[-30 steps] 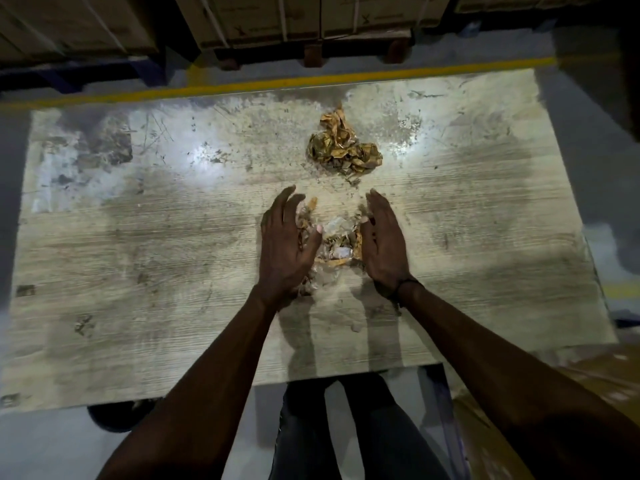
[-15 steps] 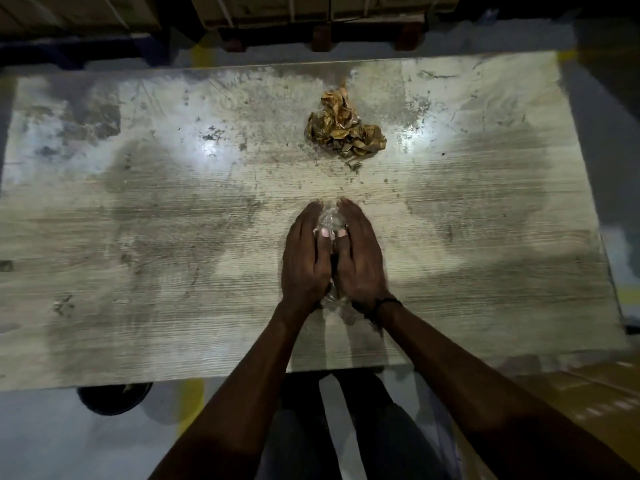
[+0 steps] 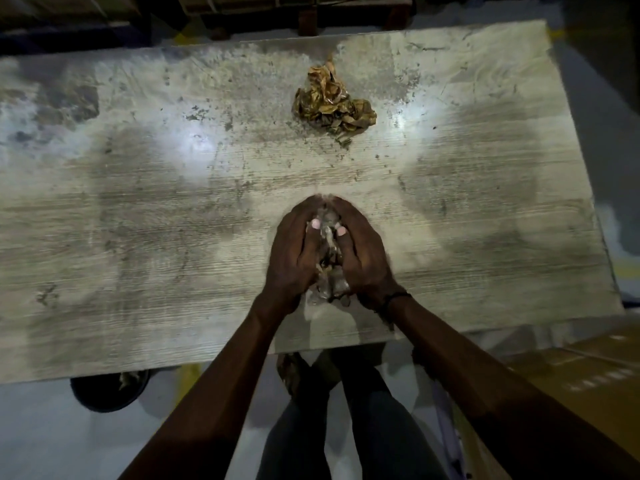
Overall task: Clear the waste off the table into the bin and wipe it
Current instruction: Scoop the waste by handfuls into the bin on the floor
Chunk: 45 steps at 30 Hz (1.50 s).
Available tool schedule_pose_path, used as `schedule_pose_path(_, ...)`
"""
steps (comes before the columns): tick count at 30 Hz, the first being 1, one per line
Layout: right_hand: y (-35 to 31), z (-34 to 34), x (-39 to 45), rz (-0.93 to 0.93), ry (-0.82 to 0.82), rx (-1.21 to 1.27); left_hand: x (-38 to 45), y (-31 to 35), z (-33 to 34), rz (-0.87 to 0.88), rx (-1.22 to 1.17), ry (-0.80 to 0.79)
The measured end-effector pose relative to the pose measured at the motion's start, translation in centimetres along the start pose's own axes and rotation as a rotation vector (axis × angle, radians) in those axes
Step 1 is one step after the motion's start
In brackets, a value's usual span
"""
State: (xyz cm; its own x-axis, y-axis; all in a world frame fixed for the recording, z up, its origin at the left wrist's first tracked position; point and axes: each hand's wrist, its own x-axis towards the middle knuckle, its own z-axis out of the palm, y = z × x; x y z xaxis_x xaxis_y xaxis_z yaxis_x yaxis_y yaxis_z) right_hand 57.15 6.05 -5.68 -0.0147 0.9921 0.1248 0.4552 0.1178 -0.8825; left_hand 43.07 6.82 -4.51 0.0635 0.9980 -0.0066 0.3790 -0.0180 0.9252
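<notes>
The person is standing at the near edge of the table point(image 3: 138, 237), leaning over it with both arms reaching forward. The left hand point(image 3: 294, 251) and the right hand point(image 3: 363, 254) are pressing together around a wad point(image 3: 329, 258) of crumpled clear plastic and scraps, fingers curling over it from either side so that the fingertips are meeting at the far end. The wad is showing in the gap between the thumbs and is spilling out a little at the wrists, toward the near edge. The hands are sitting just right of the table's middle, close to the near side; whether the wad is resting on the surface or lifting off it I cannot tell.

Farther away, near the far edge and well apart from the hands, a heap point(image 3: 334, 102) of crumpled golden-brown wrappers is lying on the table, with small crumbs and specks scattering around it and toward the hands.

On the floor at the near left, partly tucking under the table's edge, a dark round bin point(image 3: 104, 393) is sitting with a scrap showing inside. A dark band point(image 3: 394, 299) is circling the right wrist.
</notes>
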Motion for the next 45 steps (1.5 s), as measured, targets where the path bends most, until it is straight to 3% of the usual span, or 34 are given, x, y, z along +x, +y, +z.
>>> schedule_pose_path(5, 0.0, -1.6, -2.8, 0.013, -0.022, -0.029, -2.8, -0.6, -1.0, 0.093, 0.196, -0.052)
schedule_pose_path(11, -1.6, 1.3, -7.0, 0.051, 0.279, -0.09, -4.0, -1.3, 0.1, 0.101, 0.258, -0.003)
schedule_pose_path(19, -2.7, 5.0, -4.9, 0.099, 0.567, 0.012, -3.8, -0.4, 2.0, 0.034, -0.083, 0.132)
schedule_pose_path(33, -2.0, 5.2, -0.4, 0.355, 0.434, 0.69, -1.3, -0.1, 4.4, -0.384, -1.045, 0.263)
schedule_pose_path(38, -1.7, 4.2, 0.3, 0.514, 0.397, 1.057, 0.1, 0.3, 5.3, -0.466, -1.234, 0.339)
schedule_pose_path(41, -2.8, 3.9, 0.5, 0.562, 0.396, 1.091, 0.5, 1.0, 4.8, -0.555, -1.256, 0.394)
schedule_pose_path(45, -4.7, 3.6, 0.6, 0.609, 0.338, 1.11, 0.0, 2.8, 3.4, -0.511, -1.031, 0.456)
